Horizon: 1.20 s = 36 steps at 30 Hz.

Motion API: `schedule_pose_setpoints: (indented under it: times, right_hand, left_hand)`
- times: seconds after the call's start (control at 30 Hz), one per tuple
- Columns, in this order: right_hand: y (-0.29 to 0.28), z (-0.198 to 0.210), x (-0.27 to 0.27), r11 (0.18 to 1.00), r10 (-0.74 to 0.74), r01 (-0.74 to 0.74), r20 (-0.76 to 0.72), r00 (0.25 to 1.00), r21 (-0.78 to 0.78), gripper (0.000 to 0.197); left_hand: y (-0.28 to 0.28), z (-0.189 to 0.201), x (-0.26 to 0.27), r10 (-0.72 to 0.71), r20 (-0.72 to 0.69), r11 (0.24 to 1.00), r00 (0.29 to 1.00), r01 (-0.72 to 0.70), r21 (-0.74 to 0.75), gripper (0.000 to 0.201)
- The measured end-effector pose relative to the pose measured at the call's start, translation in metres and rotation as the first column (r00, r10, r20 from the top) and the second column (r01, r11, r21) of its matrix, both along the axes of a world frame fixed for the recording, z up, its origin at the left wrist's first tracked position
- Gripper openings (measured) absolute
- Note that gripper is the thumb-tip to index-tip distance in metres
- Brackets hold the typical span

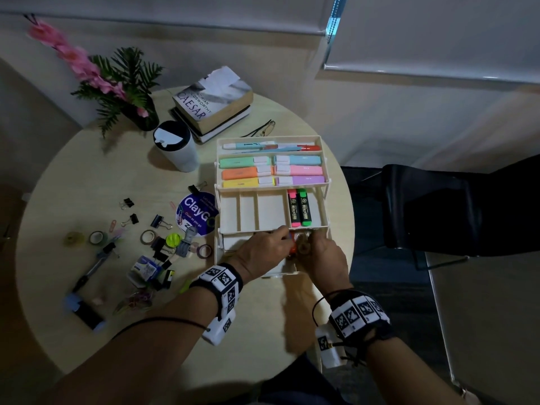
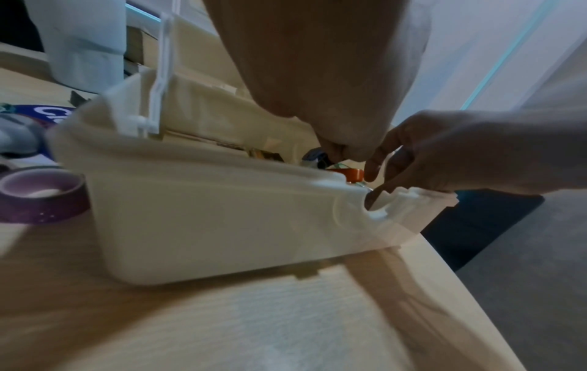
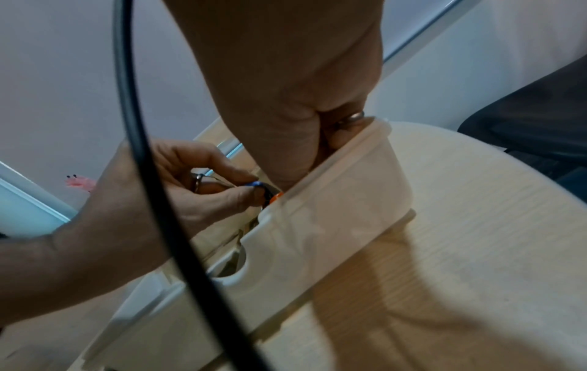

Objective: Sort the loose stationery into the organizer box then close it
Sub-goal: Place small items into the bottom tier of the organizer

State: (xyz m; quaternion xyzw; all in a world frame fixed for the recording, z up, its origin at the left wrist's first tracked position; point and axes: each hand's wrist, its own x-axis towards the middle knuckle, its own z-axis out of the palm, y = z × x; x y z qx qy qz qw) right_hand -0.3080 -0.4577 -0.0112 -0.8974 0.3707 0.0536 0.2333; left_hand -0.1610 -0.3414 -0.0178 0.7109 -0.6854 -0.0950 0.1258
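Left of the box (image 1: 323, 173), the loose clips (image 1: 159, 221) and tape rolls (image 1: 147, 237) lie scattered on the table (image 1: 87, 182), well apart from my hands and not yet sorted. My left hand (image 1: 264, 249) reaches into the box's lowest front tier from the left, thumb and forefinger pinched on a small blue-and-dark piece (image 3: 258, 187) that I cannot identify; it sits just above an orange piece (image 2: 349, 174) inside the rim. My right hand (image 1: 321, 255) comes in from the right, touching the same spot, its fingers (image 2: 373, 168) curled down into the tier, but I cannot tell whether they grip anything or only steady what lies there. The thing I am placing is directly below my fingertips, so I judge the coming move is a short drop or tuck straight down, with the left hand the nearer one. Its long axis I cannot make out, since both hands cover it from above and the front wall hides the tier floor in the wrist views. Behind my hands, the middle tier holds two markers (image 1: 299, 207) at its right end, and the top tiers hold highlighters (image 1: 273, 171) laid crosswise. The box stands fully open.
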Motion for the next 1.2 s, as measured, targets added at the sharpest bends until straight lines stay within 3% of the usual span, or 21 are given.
schedule_pose_setpoints:
  times: [0.07, 0.2, 0.33, 0.5, 0.63, 0.7, 0.8, 0.9, 1.0, 1.13, 1.2]
  right_hand:
    - [-0.001, 0.002, -0.002, 1.000, 0.009, -0.009, 0.027, 1.000, 0.005, 0.036]
    - [0.001, 0.019, 0.001, 0.987, 0.141, -0.150, 0.154, 0.978, 0.049, 0.018]
    - [0.005, 0.013, 0.011, 0.979, 0.180, -0.192, 0.156, 0.971, 0.063, 0.013]
    - [0.010, 0.009, 0.017, 0.988, 0.085, -0.116, 0.265, 0.961, 0.105, 0.028]
    - [0.025, 0.026, 0.022, 0.997, 0.039, -0.055, 0.295, 0.955, 0.047, 0.027]
    - [0.031, 0.033, 0.021, 0.997, 0.075, -0.076, 0.211, 0.975, 0.000, 0.020]
    - [0.052, 0.063, 0.027, 0.986, 0.152, -0.142, 0.131, 0.980, -0.082, 0.009]
    - [0.107, 0.088, 0.067, 0.959, 0.280, -0.282, 0.232, 0.932, -0.024, 0.012]
    - [0.172, 0.075, 0.122, 0.869, 0.450, -0.482, 0.226, 0.864, 0.112, 0.007]
    - [0.237, 0.027, 0.183, 0.810, 0.572, -0.580, 0.109, 0.813, 0.082, 0.016]
    - [0.255, 0.008, 0.199, 0.833, 0.550, -0.550, 0.019, 0.835, 0.060, 0.025]
  left_hand:
    - [-0.001, -0.010, 0.002, -0.026, 0.032, 0.999, 0.999, 0.025, 0.037, 0.039]
    - [-0.002, -0.006, -0.002, -0.047, 0.055, 0.995, 0.997, 0.042, 0.085, 0.048]
    - [0.002, 0.017, -0.006, 0.131, 0.007, 0.977, 0.991, -0.130, 0.166, 0.016]
    - [0.015, 0.027, -0.006, 0.208, 0.058, 0.949, 0.976, -0.216, 0.230, 0.004]
    - [0.023, 0.029, -0.005, 0.321, 0.010, 0.926, 0.947, -0.317, 0.204, 0.012]
    - [0.037, 0.033, -0.002, 0.400, -0.136, 0.906, 0.906, -0.369, 0.206, 0.020]
    - [0.084, 0.051, 0.013, 0.485, -0.283, 0.874, 0.827, -0.468, 0.130, 0.015]
    - [0.163, 0.060, 0.044, 0.647, -0.254, 0.753, 0.719, -0.655, 0.061, 0.015]
    - [0.253, 0.056, 0.080, 0.799, -0.193, 0.595, 0.569, -0.794, 0.121, 0.008]
    - [0.356, 0.037, 0.105, 0.903, -0.051, 0.423, 0.427, -0.862, 0.279, 0.038]
    - [0.389, 0.027, 0.106, 0.908, -0.054, 0.404, 0.415, -0.836, 0.370, 0.051]
